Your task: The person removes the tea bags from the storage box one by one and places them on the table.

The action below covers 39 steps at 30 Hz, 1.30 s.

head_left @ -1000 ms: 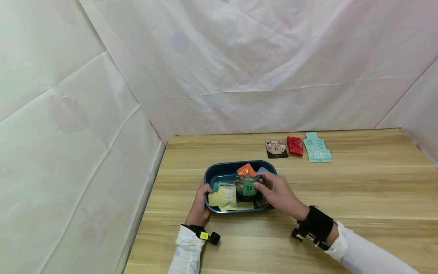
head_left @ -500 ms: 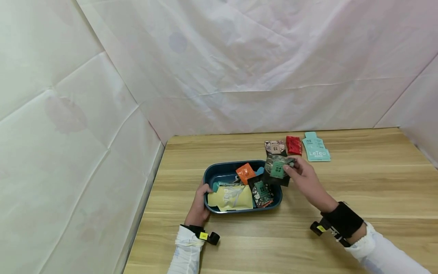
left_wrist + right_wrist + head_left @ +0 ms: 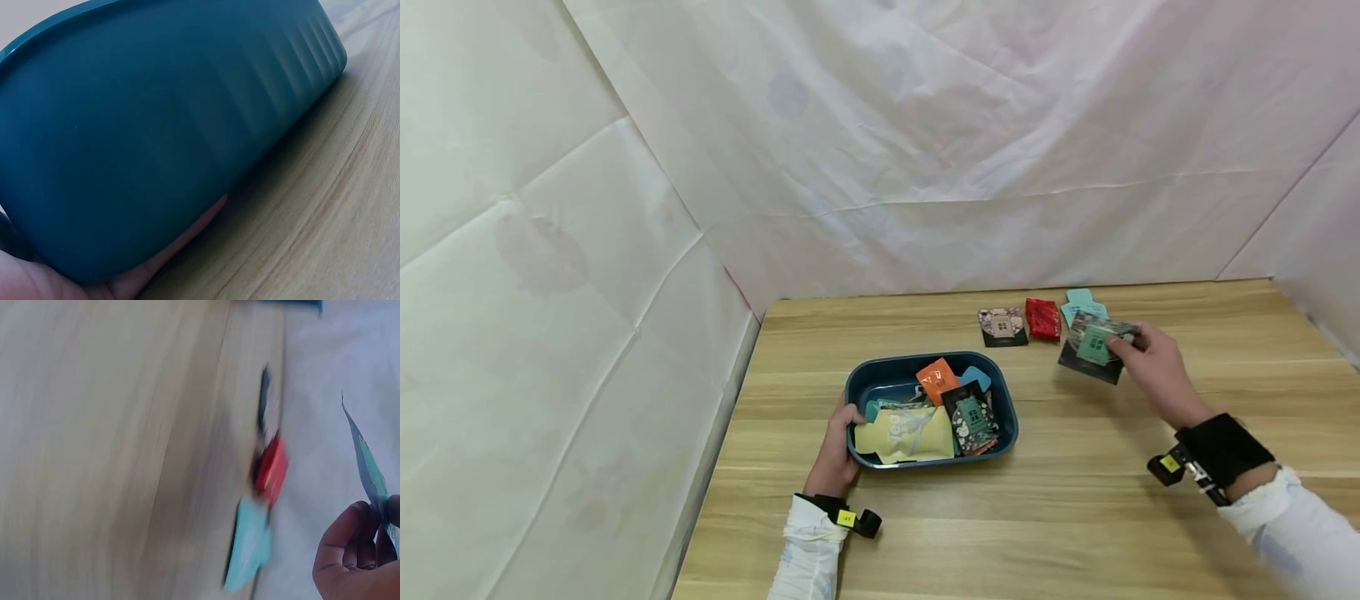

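My left hand (image 3: 833,454) grips the left end of a dark blue oblong tub (image 3: 887,390), thumb over its rim. In the left wrist view the fingers (image 3: 181,240) reach beneath the tub's wall. Between thumb and fingers my right hand (image 3: 1159,371) pinches a dark tea sachet (image 3: 1086,363) with a green label, held above the table to the right of the tub. Edge-on, that sachet looks thin in the right wrist view. Inside the tub lie a yellow packet (image 3: 917,435), an orange sachet (image 3: 937,379), a black floral sachet (image 3: 972,419) and a light-blue piece (image 3: 976,377).
Along the table's back edge lie a pink-and-black sachet (image 3: 1002,327), a red sachet (image 3: 1042,320) and a pale turquoise packet (image 3: 1079,302), partly covered by the held sachet. White sheeting (image 3: 925,125) hangs behind and at both sides of the wooden table (image 3: 970,533).
The right hand has carried the dark sachet from over the tub to the right, in front of the turquoise packet. The left hand keeps its hold on the tub.
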Motion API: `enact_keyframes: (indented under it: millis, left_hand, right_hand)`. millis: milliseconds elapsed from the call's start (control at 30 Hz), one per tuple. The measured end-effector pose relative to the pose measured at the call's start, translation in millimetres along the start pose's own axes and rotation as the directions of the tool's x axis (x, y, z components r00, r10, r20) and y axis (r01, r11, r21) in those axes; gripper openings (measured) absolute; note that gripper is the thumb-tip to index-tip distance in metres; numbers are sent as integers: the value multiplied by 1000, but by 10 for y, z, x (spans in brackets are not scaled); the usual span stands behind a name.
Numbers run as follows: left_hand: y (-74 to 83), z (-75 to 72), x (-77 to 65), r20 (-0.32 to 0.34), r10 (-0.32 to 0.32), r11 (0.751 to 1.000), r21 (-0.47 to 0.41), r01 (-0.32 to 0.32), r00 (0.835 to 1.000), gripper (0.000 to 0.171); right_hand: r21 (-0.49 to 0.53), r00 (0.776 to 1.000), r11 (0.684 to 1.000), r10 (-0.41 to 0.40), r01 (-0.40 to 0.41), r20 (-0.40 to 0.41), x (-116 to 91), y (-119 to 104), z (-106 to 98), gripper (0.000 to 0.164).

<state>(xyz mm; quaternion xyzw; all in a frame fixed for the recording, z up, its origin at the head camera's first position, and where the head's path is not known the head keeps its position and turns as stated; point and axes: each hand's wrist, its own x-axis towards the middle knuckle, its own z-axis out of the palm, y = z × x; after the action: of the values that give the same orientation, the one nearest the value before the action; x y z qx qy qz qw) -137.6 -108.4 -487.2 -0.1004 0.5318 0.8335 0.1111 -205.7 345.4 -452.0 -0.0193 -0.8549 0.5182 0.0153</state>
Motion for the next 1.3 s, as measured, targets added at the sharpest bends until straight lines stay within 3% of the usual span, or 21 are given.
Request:
enact_keyframes:
  millis: [167,333,467,700,867,967,1067,1167,1300]
  left_hand:
    - [-13,-13,-4,-10,-3,1000,-6,3,1000,83]
    - [-25,-18,-1,0,-5,1000,-5,5,1000,83]
    - [-35,-23,-1,-1,-1,1000,-1,1,1000,83]
    - [-24,-11,12,-7,-4,1000,3,5,1000,83]
    - [-37,-19,12,8,1,1000,13,-1,1000,83]
    - [-44,-23,4,6,-9,1000,6,9,1000,83]
    - [-52,-29,-10,-3,-7,1000,5,7,1000,84]
    - [-50,-29,-16,-10,3,1000,8,-3,1000,85]
    - [-28,-16,-3,6,12,1000,14,-12,1000,84]
  right_hand:
    - [-95,995,992,79,-86,-68,233,314,-309,48]
    - [-126,987,980,142,-151,-76,401,582,-531,44]
    - [-238,989,962,118,-137,-93,527,742,-594,42]
    - [-389,981,916,25,-101,-194,749,974,-595,38]
    - [-528,980,839,27,-130,-200,802,1072,-551,47]
    - [-604,977,771,109,-199,-183,825,1063,-524,55]
    - [-631,955,717,243,-296,-171,870,1001,-481,68]
    - [-632,927,685,335,-363,-169,911,921,-433,74]
    - [-633,924,678,332,-373,-188,925,880,-386,74]
